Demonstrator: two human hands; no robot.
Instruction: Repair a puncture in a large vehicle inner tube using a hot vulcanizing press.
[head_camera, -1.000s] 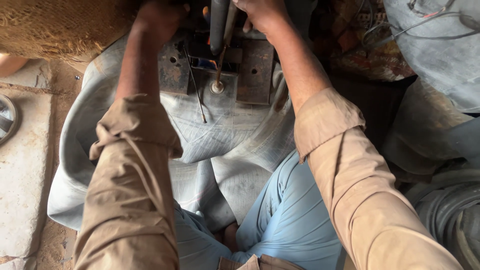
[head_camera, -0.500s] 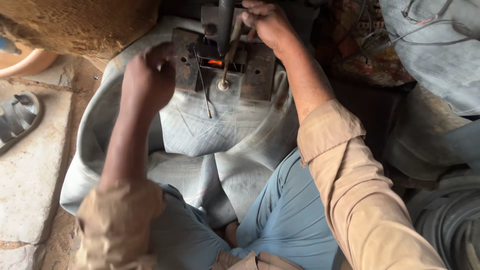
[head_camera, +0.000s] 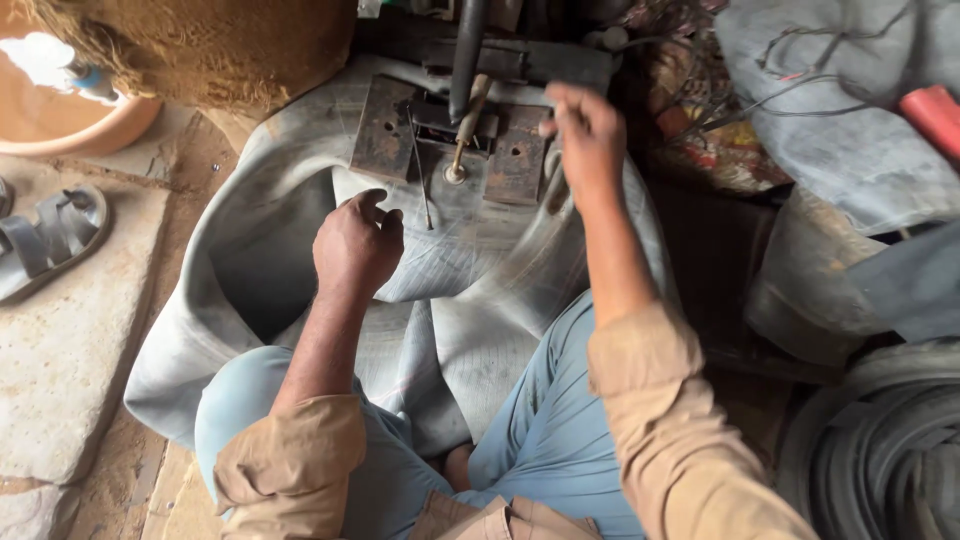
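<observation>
Grey rubber tube (head_camera: 250, 240), flattened and folded, spread across the lap and the floor, top edge tucked under the rusty metal plates (head_camera: 385, 130) of a press at the upper middle. Wooden-handled tool (head_camera: 466, 125) leaning on the plates, tip down on a small round valve (head_camera: 455, 176); dark upright bar (head_camera: 467, 50) just above it. Left hand (head_camera: 357, 245) resting knuckles-up on the tube just below the plates, fingers curled in loosely (nothing visibly held). Right hand (head_camera: 585, 135) raised beside the right-hand plate, fingers bent around the tube's blurred edge; how firmly closed, cannot tell. No readable packages or labels nearby; patterned cloth (head_camera: 715, 140) lying right of the press. Orange clay bowl (head_camera: 70, 120) at the upper left, contents hidden by glare. Grey sandal (head_camera: 50, 240) on a stone slab (head_camera: 60, 350) at left. Red cylinder (head_camera: 935, 115) at upper right, on grey rubber crossed by thin wires (head_camera: 800, 90). Stacked black tyres (head_camera: 880, 450) at lower right.
</observation>
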